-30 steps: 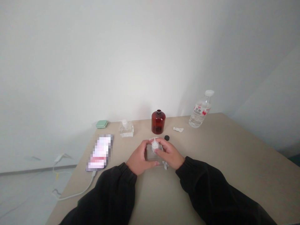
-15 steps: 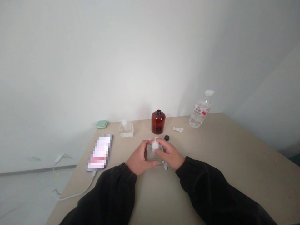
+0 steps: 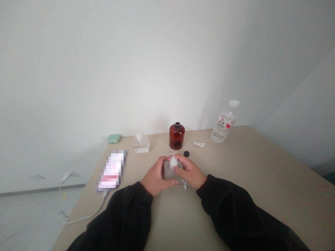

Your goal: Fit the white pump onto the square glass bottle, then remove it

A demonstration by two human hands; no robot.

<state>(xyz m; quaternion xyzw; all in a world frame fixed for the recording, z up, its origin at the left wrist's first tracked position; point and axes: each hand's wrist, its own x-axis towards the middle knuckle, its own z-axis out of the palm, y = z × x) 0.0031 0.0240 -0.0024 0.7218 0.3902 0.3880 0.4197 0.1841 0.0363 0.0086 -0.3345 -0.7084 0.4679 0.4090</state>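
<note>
Gripping clear pump bottle (image 3: 171,176) | left hand (image 3: 156,176), right hand (image 3: 190,170): both grips clamped on it | risk: smooth sides slip, knocking black cap (image 3: 186,153)

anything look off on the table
A black screw cap lies loose on the tabletop beside the amber glass bottle, whose neck looks uncapped, so the bottle seems left open. A crumpled white scrap also lies nearby, looking like stray litter.
</note>
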